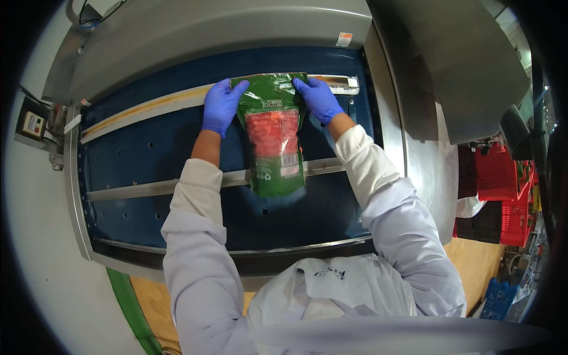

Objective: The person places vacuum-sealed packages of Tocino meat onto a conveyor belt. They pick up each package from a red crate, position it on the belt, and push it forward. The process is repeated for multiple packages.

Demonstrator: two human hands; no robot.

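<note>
A green plastic pouch of red meat [271, 133], with a printed front, lies in front of me over the blue bed [293, 208] of a steel machine. Its top edge rests across the far metal sealing bar [168, 101], and its lower part crosses the nearer bar [146, 190]. My left hand [223, 104], in a blue-violet glove, pinches the pouch's top left corner between thumb and fingers. The top right corner is gripped by my right hand [317, 97], gloved alike. Whether the pouch's mouth is open cannot be told.
The steel lid [230, 31] stands raised beyond the bed. A steel ledge [426, 177] runs along the right side. Red plastic crates [501, 177] are stacked farther right, with a blue crate [499, 298] low on the floor. A control box [33, 123] is on the left wall.
</note>
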